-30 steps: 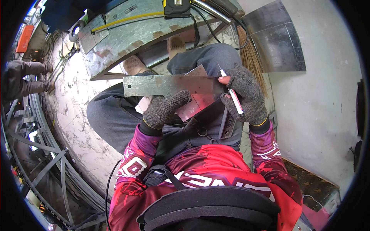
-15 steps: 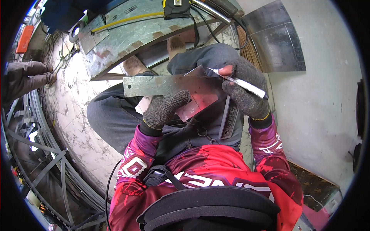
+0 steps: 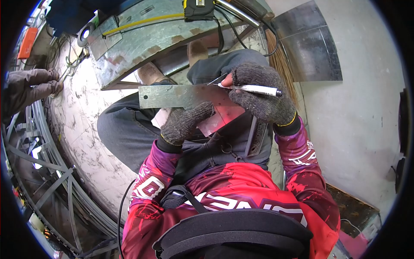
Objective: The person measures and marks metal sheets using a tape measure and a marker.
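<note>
My left hand (image 3: 185, 123), in a grey knitted glove, is closed on the steel blade of a try square (image 3: 161, 96), with the thumb lying along its lower edge. Beneath the blade a shiny sheet metal piece (image 3: 222, 120) shows, reflecting red, above my lap. The dark stock of the square hangs down at the right, partly behind my right hand. My right hand (image 3: 263, 93), in a matching glove with bare fingertips, grips a white marker pen (image 3: 258, 89). Its thin tip points left, right at the upper edge of the blade.
A metal-topped bench (image 3: 142, 47) stands ahead, bearing a tape measure (image 3: 199, 9) with its yellow blade drawn out. Dark sheet metal (image 3: 308, 47) leans on the right wall beside a straw broom (image 3: 278, 56). Metal bars (image 3: 51, 159) lie left; another person's legs (image 3: 34, 82) show there.
My right hand has moved slightly left and turned, bringing the pen flatter and its tip left along the blade's upper edge. The left hand and square have barely moved.
</note>
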`<state>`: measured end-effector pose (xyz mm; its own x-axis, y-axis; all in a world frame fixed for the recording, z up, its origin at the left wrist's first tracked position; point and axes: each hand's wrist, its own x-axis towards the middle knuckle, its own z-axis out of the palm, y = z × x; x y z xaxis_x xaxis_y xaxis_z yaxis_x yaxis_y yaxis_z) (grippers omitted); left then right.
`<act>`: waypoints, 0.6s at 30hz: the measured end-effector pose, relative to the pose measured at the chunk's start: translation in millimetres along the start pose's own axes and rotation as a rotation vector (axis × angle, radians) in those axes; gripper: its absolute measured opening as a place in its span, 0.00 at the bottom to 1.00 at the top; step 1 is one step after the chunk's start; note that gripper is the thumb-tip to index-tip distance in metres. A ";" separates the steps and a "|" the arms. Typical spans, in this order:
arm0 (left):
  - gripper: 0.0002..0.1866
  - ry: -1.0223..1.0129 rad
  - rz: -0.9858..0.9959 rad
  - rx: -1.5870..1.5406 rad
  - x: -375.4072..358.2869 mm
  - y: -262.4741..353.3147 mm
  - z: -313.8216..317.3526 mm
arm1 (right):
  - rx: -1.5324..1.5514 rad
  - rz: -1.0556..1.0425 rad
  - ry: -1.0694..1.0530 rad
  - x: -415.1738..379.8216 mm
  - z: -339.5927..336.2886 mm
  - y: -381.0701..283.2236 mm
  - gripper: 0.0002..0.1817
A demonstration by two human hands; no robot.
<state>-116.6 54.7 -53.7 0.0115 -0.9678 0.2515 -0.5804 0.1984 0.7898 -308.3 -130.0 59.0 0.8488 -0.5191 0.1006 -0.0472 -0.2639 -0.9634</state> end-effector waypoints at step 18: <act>0.27 -0.031 0.001 0.013 -1.2 -0.1 -1.6 | -0.090 -0.042 -0.078 11.4 -4.8 -3.2 0.13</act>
<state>-115.3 56.1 -53.2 -0.0144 -0.9720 0.2344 -0.5911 0.1974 0.7820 -300.9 -138.9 64.4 0.8894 -0.4417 0.1173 -0.0550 -0.3582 -0.9320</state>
